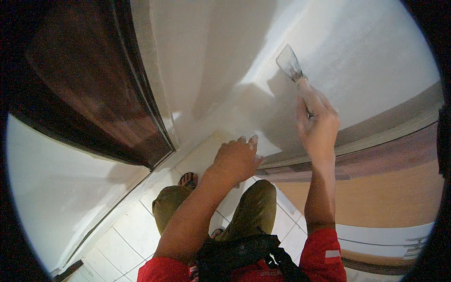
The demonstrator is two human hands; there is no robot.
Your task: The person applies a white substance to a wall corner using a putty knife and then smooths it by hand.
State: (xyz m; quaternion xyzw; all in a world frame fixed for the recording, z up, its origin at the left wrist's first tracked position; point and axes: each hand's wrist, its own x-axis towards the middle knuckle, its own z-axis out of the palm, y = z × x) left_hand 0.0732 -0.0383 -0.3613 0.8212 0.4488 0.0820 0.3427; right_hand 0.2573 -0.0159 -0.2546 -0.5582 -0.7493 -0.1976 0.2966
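My right hand (319,120) is closed around the handle of a putty knife (289,62). Its flat metal blade points up and left and lies at the pale wall (371,61); a dark smear marks the blade near the handle. Lower and to the left, my left hand (237,157) is closed, back upward, with whitish residue on the fingertips. A pale patch shows just beyond those fingers, but whatever they hold is hidden beneath the hand. Shadows of my arm and the tool fall on the wall.
A dark brown wooden door (89,70) in its frame stands at the left. At the right runs a wood-coloured panel (390,192) with a brownish ledge above it. White floor tiles (122,249) lie below, around my legs and sandalled feet. A black bag (239,256) hangs at my front.
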